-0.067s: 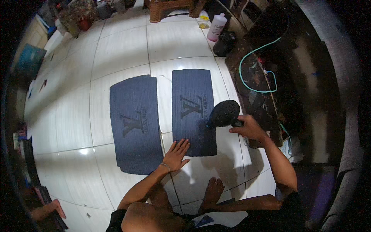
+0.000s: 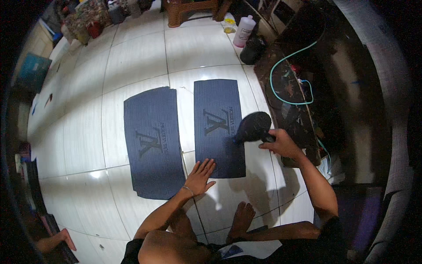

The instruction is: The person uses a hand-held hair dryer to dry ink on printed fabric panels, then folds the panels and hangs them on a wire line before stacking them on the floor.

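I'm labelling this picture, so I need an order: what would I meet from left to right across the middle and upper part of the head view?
Teal box → left dark blue ribbed panel → right dark blue ribbed panel → black oval-headed handheld tool → right hand.

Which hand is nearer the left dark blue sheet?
Left. The left hand lies just right of the left sheet, partly over a corner of the right sheet. The right hand, holding a black tool, is beyond the right sheet.
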Tool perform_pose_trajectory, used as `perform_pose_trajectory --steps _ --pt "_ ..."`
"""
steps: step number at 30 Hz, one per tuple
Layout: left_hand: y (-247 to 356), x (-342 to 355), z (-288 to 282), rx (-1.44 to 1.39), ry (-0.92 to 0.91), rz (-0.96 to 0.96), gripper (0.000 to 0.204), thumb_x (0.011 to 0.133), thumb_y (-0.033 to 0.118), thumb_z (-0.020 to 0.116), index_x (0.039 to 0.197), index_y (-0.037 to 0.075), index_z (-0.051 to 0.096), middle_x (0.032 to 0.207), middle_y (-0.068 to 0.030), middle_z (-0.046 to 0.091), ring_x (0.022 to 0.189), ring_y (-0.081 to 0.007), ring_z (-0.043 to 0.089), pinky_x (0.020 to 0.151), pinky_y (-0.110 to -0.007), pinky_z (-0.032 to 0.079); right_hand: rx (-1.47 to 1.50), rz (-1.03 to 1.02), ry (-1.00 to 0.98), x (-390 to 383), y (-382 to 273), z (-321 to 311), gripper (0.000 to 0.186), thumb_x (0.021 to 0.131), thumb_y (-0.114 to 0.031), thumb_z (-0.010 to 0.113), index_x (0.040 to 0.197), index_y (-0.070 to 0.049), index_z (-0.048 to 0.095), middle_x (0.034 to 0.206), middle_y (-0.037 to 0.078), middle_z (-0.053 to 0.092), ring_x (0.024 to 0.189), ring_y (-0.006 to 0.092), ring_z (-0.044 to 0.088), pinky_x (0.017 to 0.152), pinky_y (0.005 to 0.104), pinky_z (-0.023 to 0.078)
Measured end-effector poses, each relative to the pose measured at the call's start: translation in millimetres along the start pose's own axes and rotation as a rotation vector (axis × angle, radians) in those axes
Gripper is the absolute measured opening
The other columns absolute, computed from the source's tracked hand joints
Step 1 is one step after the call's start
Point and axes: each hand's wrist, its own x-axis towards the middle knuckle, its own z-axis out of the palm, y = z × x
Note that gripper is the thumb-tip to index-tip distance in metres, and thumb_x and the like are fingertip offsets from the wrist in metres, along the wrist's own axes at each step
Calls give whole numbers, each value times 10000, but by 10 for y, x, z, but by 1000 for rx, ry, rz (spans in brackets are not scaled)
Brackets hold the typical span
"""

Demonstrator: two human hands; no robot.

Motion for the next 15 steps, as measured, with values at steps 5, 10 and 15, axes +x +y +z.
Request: perform_pose_trajectory --steps 5,10,15 --pt "42 -13 65 44 -17 -22 738 939 462 451 1494 47 197 1577 -118 136 1460 -291 91 1178 -475 60 101 -96 200 356 -5 34 339 782 -248 774 993 -10 655 646 41 596 510 119 556 482 296 470" --pt "140 -176 191 -24 5 -10 753 925 474 483 1478 30 227 1563 -149 164 1450 -322 125 1170 -508 93 81 -159 225 437 -111 122 368 770 -258 783 1002 -2 653 678 74 625 566 137 588 541 318 481" --pt "139 -221 220 1 -46 -36 743 940 479 431 1493 41 196 1579 -122 119 1461 -291 81 1179 -473 34 -12 -61 209 420 -97 109 406 759 -257 787 1021 18 644 770 120 662 700 194 629 682 354 501"
